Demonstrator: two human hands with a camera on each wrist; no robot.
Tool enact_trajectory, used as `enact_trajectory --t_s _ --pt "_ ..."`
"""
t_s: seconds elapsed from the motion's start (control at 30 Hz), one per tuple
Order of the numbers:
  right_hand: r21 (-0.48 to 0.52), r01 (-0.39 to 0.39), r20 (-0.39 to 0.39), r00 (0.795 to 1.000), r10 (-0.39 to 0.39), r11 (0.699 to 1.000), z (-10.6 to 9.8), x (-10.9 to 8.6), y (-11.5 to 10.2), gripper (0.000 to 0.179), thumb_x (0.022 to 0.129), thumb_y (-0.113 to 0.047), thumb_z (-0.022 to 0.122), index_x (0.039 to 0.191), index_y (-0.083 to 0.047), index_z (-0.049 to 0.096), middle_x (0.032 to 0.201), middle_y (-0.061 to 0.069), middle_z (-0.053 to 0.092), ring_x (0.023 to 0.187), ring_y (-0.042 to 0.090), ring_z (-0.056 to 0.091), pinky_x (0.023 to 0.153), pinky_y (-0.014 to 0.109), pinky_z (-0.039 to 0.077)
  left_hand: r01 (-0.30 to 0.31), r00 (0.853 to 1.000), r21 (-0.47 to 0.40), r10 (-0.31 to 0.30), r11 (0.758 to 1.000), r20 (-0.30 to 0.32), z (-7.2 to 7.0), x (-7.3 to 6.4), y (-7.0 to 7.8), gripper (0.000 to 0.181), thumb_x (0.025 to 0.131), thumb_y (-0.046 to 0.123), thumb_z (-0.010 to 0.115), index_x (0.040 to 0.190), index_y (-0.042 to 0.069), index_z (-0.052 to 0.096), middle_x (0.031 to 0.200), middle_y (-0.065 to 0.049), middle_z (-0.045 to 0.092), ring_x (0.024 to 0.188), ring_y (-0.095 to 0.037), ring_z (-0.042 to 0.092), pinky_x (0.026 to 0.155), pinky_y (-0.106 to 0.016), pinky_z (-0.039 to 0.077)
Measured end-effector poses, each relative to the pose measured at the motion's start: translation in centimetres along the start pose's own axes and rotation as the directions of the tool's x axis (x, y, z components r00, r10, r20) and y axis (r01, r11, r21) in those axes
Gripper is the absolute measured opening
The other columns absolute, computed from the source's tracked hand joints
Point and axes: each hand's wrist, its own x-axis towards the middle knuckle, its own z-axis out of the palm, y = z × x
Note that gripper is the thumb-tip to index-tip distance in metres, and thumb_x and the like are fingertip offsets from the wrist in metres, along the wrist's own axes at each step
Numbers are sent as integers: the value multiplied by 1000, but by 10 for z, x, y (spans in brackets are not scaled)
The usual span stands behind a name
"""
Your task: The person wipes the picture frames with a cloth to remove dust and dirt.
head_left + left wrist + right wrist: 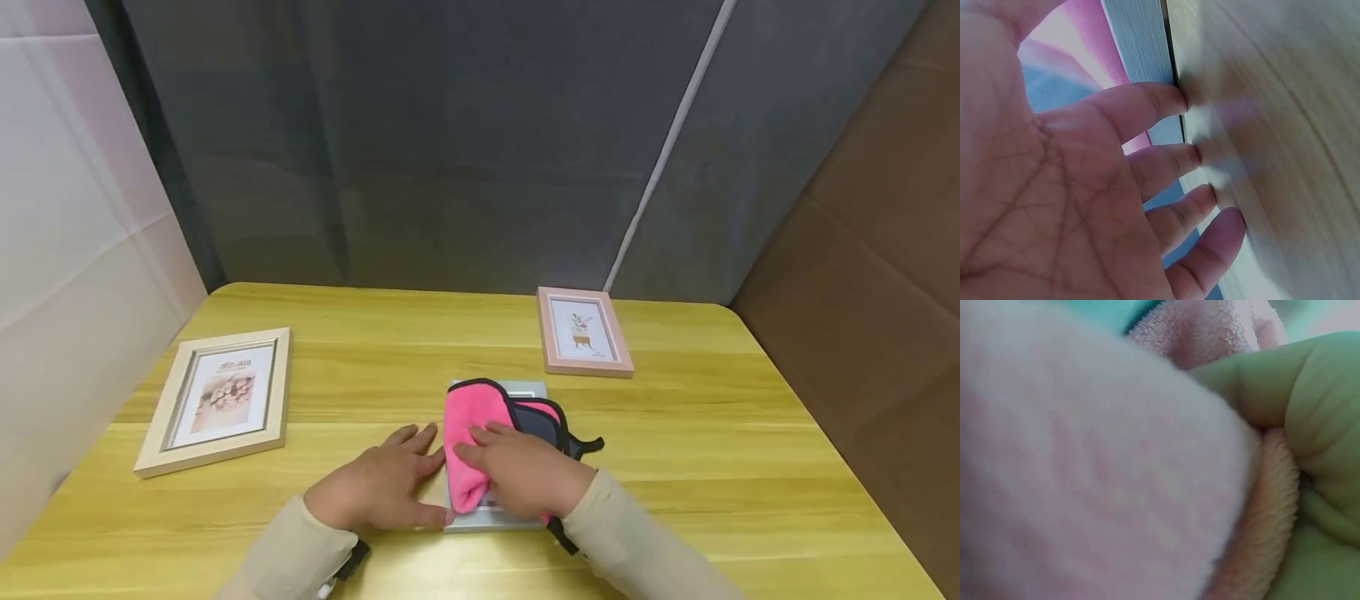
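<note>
A pink and grey cloth (474, 417) with black edging lies bunched over a light grey-blue picture frame (491, 522) near the table's front middle. My right hand (525, 471) grips this cloth from above; the right wrist view shows its folds (1272, 506) tucked against the palm. Most of the frame's picture is hidden under cloth and hand. At the frame's left side rests my left hand (382, 483), fingers spread and thumb at the near left corner. In the left wrist view its fingertips (1175, 100) reach the frame's edge (1141, 44) and the wooden table.
A cream picture frame (276, 392) with a flower print lies on the wooden table (360, 358) at the left. Toward the back right lies a pink frame (551, 333) with a plant print. A dark curtain (450, 150) hangs behind the table's far edge.
</note>
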Motion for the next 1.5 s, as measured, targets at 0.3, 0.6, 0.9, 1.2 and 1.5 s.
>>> enact_trajectory --t_s 0.3,0.6,0.9,1.2,1.5 --pt "79 -35 2 999 35 996 -13 8 17 61 88 5 59 144 -18 55 151 7 45 143 25 36 115 41 29 29 999 -9 -29 1000 25 1 0 2 87 82 61 70 147 8 49 161 -14 27 146 -40 21 109 -62 30" --pt "-43 170 -15 985 -171 984 -3 -31 -13 46 87 -3 65 131 -18 67 134 0 62 132 19 50 110 34 37 25 1000 -5 -25 1000 -12 -1 -2 5 87 79 62 71 146 9 51 160 -16 28 145 -41 23 106 -64 32" --pt "18 47 -16 999 -47 999 -10 5 2 46 90 -4 64 135 -15 63 139 3 58 135 23 47 114 38 32 4 1000 -2 -3 1000 10 -2 -2 3 89 80 60 72 147 6 48 159 -19 27 145 -43 22 105 -65 33" --pt "70 13 -10 1000 -12 997 -13 7 17 57 90 3 61 143 -17 55 150 7 47 142 25 37 115 41 29 49 998 -19 -49 999 27 -1 -1 4 88 81 61 72 147 8 49 161 -14 25 147 -39 19 107 -64 30" --pt "-84 207 -39 977 -211 975 4 -37 -12 57 85 -2 65 139 -20 60 141 6 56 134 26 48 108 40 40 13 1000 -17 -14 1000 -22 1 0 3 88 78 68 69 146 14 52 159 -17 29 145 -43 23 104 -65 34"
